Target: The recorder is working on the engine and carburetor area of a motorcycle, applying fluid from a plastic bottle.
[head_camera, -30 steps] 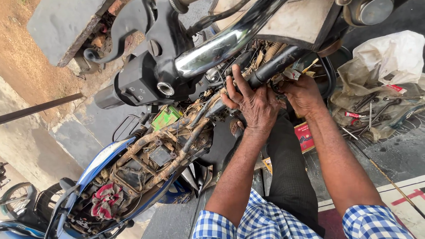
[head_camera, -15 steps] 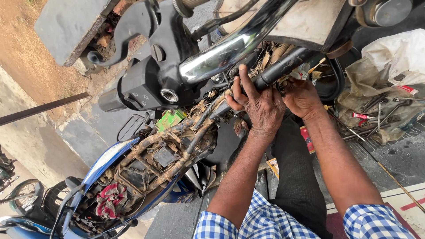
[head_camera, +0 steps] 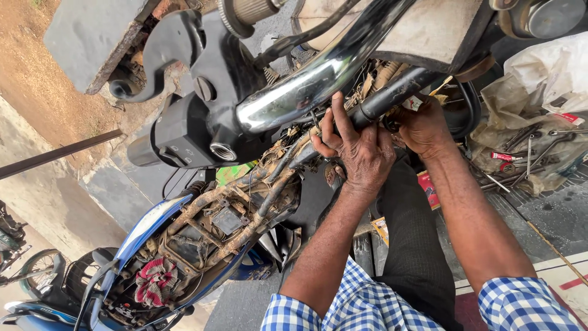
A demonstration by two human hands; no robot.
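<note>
A stripped motorcycle with a rusty, muddy frame (head_camera: 239,214) and blue side panels lies below me. Its chrome handlebar (head_camera: 318,86) and black switch housing (head_camera: 184,132) fill the upper middle. My left hand (head_camera: 358,150) grips cables and a tube near the steering head, fingers curled around them. My right hand (head_camera: 422,125) is closed on a black tube (head_camera: 392,95) just under the handlebar. Both forearms come out of blue checked sleeves at the bottom.
A pile of spanners and small tools (head_camera: 527,153) lies on a dirty cloth at the right. A red rag (head_camera: 156,282) sits in the frame's rear. Another motorcycle wheel (head_camera: 37,270) shows at the lower left. A grey stone slab (head_camera: 92,37) sits at the upper left.
The view has shifted slightly closer to the handlebar. Both hands stay at the same spot, with the left fingers shifting a little on the cables.
</note>
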